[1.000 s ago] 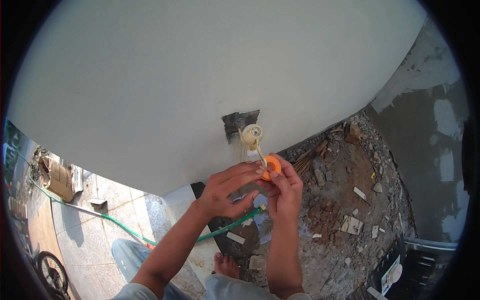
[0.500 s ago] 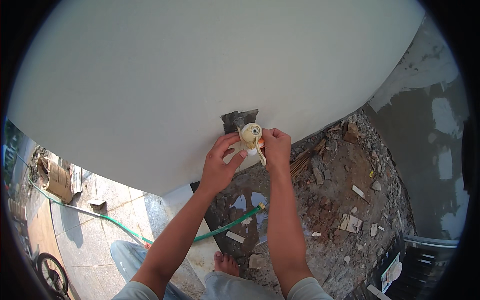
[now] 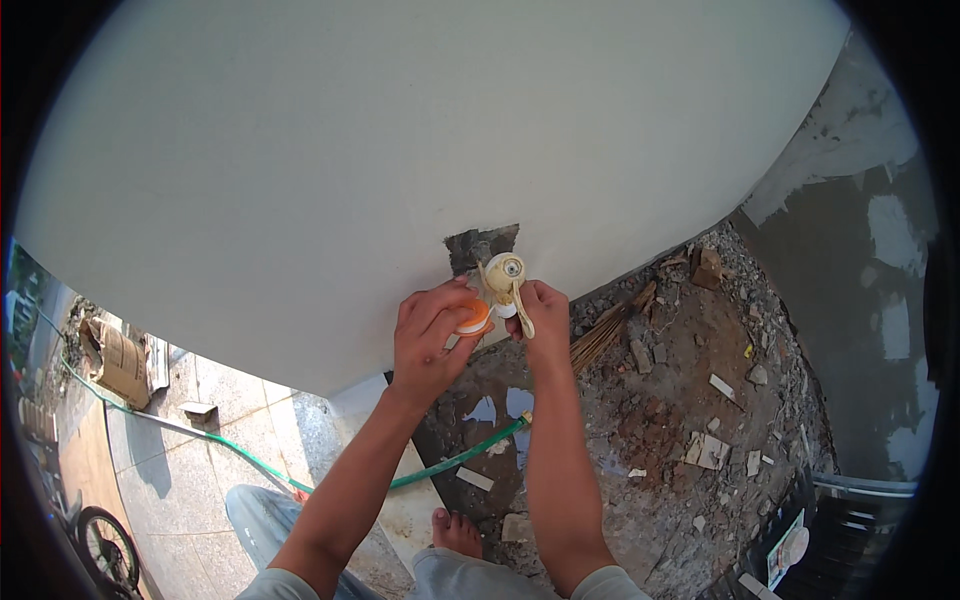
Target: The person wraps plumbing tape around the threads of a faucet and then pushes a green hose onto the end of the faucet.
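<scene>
My left hand (image 3: 425, 340) pinches an orange spool of white thread seal tape (image 3: 474, 318) between thumb and fingers, just left of a cream plastic tap (image 3: 501, 275). A short white strand seems to run from the spool toward the tap's white end (image 3: 506, 310). On the tap's other side, my right hand (image 3: 547, 318) has its fingers closed around it, beside the lever that hangs down. Part of the right fingers is hidden behind the tap. Right behind them, the pale wall (image 3: 300, 200) has a rough dark cut-out patch (image 3: 492, 242).
A green hose (image 3: 455, 461) crosses the tiles (image 3: 190, 480) and ends over a puddle (image 3: 480, 409) below my hands. Rubble and broken tile pieces (image 3: 706, 450) cover the dirt at right, with a bundle of thin sticks (image 3: 610, 332) by the wall. A torn cardboard box (image 3: 118, 362) stands at left.
The orange spool has passed from the right side of the tap, by my right hand, into my left hand at its left. My right hand and the tap have shifted slightly down.
</scene>
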The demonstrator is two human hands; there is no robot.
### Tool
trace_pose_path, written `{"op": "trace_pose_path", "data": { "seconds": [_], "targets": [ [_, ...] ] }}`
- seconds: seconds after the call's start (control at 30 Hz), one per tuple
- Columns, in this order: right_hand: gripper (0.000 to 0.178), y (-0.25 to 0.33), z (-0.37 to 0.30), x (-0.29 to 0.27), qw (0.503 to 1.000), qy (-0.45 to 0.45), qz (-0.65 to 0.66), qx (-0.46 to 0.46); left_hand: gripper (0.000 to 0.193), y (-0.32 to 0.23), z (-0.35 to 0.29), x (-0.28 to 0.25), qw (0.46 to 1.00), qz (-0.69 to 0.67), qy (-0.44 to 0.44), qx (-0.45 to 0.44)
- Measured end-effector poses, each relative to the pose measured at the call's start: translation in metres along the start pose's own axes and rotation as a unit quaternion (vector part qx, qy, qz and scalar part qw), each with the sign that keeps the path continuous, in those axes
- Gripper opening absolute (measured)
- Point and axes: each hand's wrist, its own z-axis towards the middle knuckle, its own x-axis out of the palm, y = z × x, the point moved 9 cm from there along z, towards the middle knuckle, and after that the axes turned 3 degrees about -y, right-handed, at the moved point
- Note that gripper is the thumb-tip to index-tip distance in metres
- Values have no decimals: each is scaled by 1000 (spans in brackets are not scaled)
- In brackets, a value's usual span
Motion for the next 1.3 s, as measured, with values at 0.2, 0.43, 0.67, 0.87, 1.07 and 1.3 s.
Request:
{"op": "trace_pose_path", "data": {
  "seconds": [0.2, 0.43, 0.67, 0.87, 1.07, 1.3],
  "targets": [
    [34, 22, -87, 1, 993, -57, 66, -75, 27, -47, 3, -7, 994, 52, 21, 89],
    [28, 19, -98, -16, 993, 1, 116, -13, 27, -76, 1, 0, 995, 44, 37, 80],
    [22, 36, -42, -33, 991, -29, 107, 71, 26, 1, -13, 10, 964, -140, 15, -226],
    [22, 51, 1, -17, 1000, -9, 22, 19, 30, 30, -17, 48, 904, -224, 138, -337],
    [19, 21, 18, -1, 999, -9, 31, 34, 32, 37, -14, 48, 916, -245, 92, -303],
    [22, -5, 29, 25, 993, 30, 50, 98, 29, 22, 1, 44, 978, -126, 71, -149]
  ]
}}
